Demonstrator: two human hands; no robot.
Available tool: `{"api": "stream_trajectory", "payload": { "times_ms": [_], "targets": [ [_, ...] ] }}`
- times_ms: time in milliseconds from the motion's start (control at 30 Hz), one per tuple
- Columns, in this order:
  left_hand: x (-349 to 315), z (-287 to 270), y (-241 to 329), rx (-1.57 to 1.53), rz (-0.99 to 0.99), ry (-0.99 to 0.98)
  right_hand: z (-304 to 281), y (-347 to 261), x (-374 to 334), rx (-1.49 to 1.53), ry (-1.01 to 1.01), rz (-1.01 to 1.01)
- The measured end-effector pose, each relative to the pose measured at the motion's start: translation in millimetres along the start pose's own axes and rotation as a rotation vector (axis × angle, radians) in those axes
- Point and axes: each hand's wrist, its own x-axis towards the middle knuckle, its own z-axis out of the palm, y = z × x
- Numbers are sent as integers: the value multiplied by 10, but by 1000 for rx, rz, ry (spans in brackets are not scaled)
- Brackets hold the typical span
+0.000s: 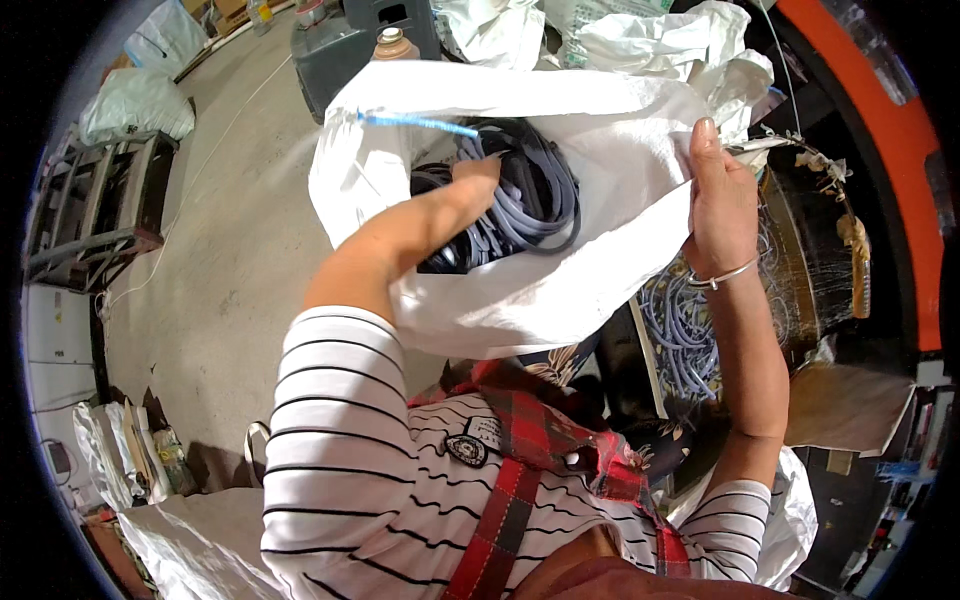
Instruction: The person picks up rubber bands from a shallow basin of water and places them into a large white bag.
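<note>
A large white woven sack gapes wide in front of me. Inside lie bundles of grey-blue and black flexible strips; a looped coil of grey strips is the largest. My left hand reaches into the sack, its fingers closed on the coil and partly hidden among the loops. At the right side my right hand grips the sack's rim, thumb pointing up and the other fingers mostly out of sight. A blue strap stretches from the sack's far left rim to the bundle.
Loose grey strips fill a space below my right wrist, beside a brown curved panel. Beyond the sack are a dark plastic case and a bottle. A wooden rack stands on the left; an orange frame borders the right.
</note>
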Motion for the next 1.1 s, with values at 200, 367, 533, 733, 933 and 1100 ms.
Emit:
{"api": "stream_trajectory", "payload": {
  "times_ms": [200,367,533,733,933,1100],
  "targets": [
    [265,424,2,-243,-285,438,16,4,67,-23,-22,12],
    [-121,-99,201,49,-263,294,48,-31,89,-65,37,-39],
    [-226,-557,17,79,-126,-35,-80,24,402,-30,41,-20],
    [-1436,-2593,-251,-590,480,-952,-242,-139,927,359,115,-27],
    [-2407,-3429,78,-2,21,-198,-243,-540,839,462,73,-104],
    [-2052,-3541,80,-90,127,-172,-968,-500,737,416,210,145]
  ]
}}
